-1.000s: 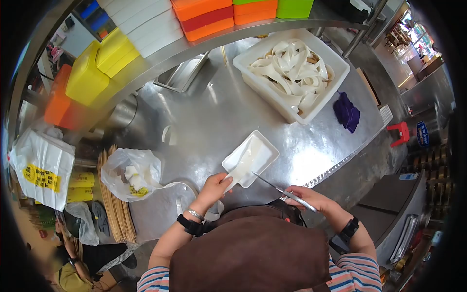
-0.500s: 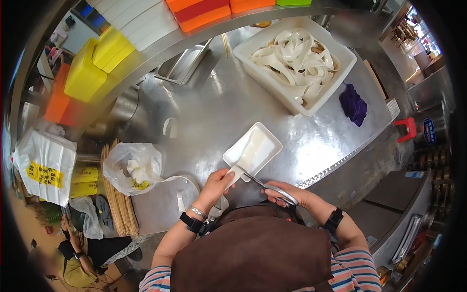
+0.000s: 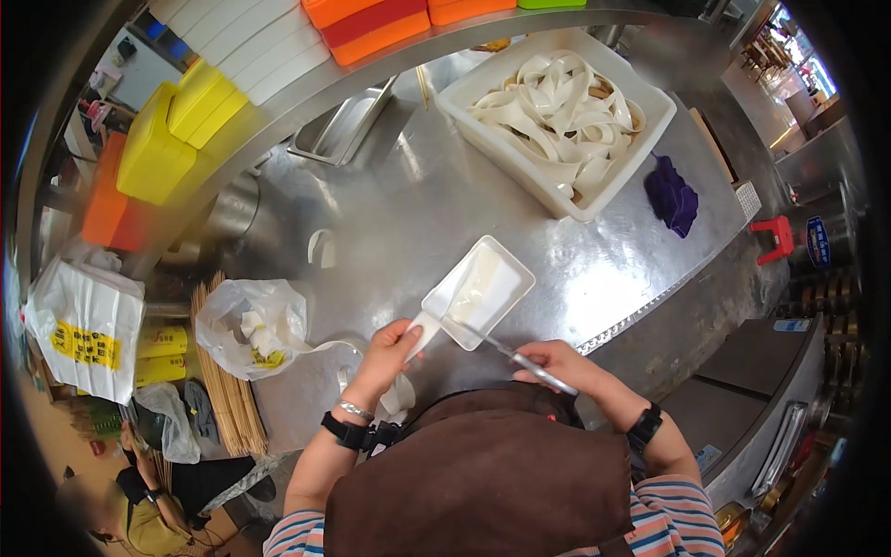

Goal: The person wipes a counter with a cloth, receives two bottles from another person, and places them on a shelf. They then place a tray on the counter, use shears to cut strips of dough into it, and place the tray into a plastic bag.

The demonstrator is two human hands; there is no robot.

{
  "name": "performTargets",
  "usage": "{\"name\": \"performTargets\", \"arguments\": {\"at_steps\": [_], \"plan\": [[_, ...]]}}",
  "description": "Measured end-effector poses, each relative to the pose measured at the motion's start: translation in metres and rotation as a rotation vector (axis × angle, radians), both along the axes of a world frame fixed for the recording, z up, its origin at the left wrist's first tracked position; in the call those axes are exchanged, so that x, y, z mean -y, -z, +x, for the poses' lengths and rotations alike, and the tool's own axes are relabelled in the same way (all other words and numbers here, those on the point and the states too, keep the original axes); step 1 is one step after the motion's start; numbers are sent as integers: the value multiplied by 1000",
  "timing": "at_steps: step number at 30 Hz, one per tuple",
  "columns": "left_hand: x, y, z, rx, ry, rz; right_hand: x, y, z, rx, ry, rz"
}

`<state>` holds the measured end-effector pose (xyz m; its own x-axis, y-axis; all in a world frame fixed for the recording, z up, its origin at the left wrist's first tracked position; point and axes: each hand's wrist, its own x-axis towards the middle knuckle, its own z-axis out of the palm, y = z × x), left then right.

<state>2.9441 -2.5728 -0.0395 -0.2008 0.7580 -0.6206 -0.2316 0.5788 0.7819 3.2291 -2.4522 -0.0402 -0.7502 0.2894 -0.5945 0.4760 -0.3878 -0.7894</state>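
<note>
My left hand (image 3: 390, 355) is closed on the end of a flat white strip (image 3: 424, 336), pinched between thumb and fingers at the near left edge of a small white tray (image 3: 512, 295). Pale cut pieces (image 3: 475, 283) lie inside the tray. In my right hand (image 3: 559, 362) is a pair of metal scissors (image 3: 506, 350), its fingers wrapped round the handles. The blades point left across the tray's near edge, close to the strip. More of the strip (image 3: 399, 395) hangs below my left hand, and a length runs left to a plastic bag (image 3: 255, 325).
A large white tub (image 3: 580, 209) holds many coiled white strips. Beside it lies a purple cloth (image 3: 672, 197). A steel pan (image 3: 343, 125) is at the back left, and bamboo sticks (image 3: 227, 371) line the left edge. Another person (image 3: 153, 529) is at lower left.
My left hand has moved slightly left and up with the strip. The scissors have drawn away to the right, and their blades now look closer together.
</note>
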Motion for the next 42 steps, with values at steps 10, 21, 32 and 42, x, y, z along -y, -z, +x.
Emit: {"name": "performTargets", "arguments": {"at_steps": [10,21,32,42], "plan": [[-34,-9,39,-149,294,277,-17,-15,-52,-204,371,258],[-83,25,39,-1008,396,292,-26,-1,-30,-145,632,140],[-81,-40,19,-127,74,146,-20,11,-15,-117,629,169],[-49,-97,12,109,-149,340,-12,13,-15,-131,632,121]]}}
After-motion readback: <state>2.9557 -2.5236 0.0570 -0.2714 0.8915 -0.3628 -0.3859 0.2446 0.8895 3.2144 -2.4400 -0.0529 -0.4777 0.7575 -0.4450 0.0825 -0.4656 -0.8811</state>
